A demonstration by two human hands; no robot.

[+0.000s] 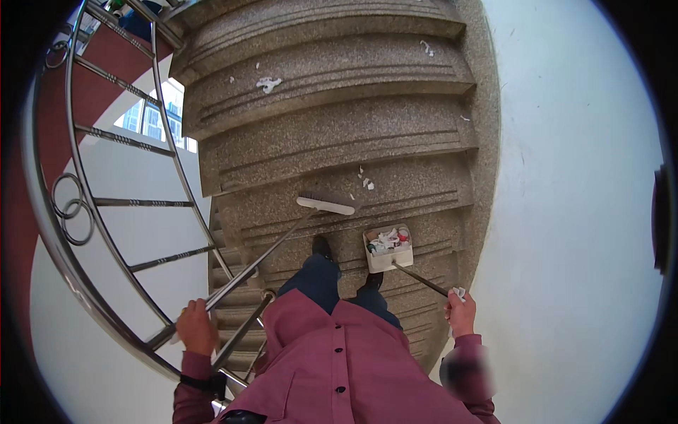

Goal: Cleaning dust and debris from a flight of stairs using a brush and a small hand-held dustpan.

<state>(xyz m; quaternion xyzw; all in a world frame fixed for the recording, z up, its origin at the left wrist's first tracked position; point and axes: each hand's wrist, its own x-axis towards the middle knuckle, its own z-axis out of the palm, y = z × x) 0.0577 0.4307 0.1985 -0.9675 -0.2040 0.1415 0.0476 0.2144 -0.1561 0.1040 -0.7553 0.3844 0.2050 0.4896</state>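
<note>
My left hand is closed round the long handle of a broom, beside the metal railing. The broom's pale head with dark bristles rests on a step ahead of my feet. In my right hand, fingers wrapped, is the thin dark handle of a long-handled dustpan. A small white piece shows at the top of that hand; I cannot tell what it is. The cream pan sits by my foot and holds crumpled white scraps and bits of coloured litter. Small paper scraps lie just beyond the broom head.
Curved speckled stone steps rise ahead of me. A larger crumpled white scrap and another scrap lie on higher steps. The metal railing curves along the left, and a white wall bounds the right.
</note>
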